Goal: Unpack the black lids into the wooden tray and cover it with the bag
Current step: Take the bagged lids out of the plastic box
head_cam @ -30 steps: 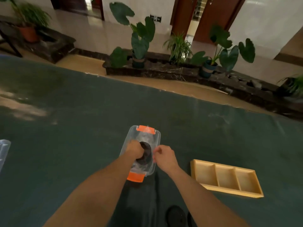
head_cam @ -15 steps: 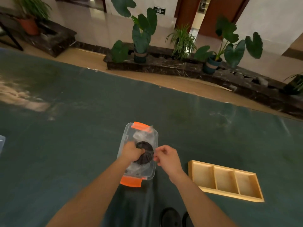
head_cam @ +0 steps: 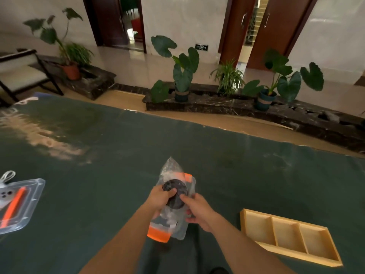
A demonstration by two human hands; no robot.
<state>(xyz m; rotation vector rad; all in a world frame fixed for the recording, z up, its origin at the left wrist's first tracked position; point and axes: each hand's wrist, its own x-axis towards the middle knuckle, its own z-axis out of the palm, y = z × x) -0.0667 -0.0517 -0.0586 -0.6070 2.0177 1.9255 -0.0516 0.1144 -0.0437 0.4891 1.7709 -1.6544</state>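
Note:
A clear plastic bag [head_cam: 169, 171] with black lids [head_cam: 174, 189] inside is lifted above a clear container with orange clips [head_cam: 160, 233] on the green table. My left hand [head_cam: 161, 197] grips the bag around the lids from the left. My right hand [head_cam: 194, 209] pinches the bag's right side, touching the lids. The wooden tray [head_cam: 288, 236], with three bare compartments, lies on the table to the right of my hands.
At the table's left edge lies a clear container lid [head_cam: 21, 206] with an orange clip. Beyond the table's far edge [head_cam: 217, 128] stand potted plants on a dark stone ledge [head_cam: 217, 104]. A chair [head_cam: 23, 74] is at the far left.
Both hands have raised the bag of lids out of the container, where it lay a second ago. The camera has tilted up, showing the lid at the left.

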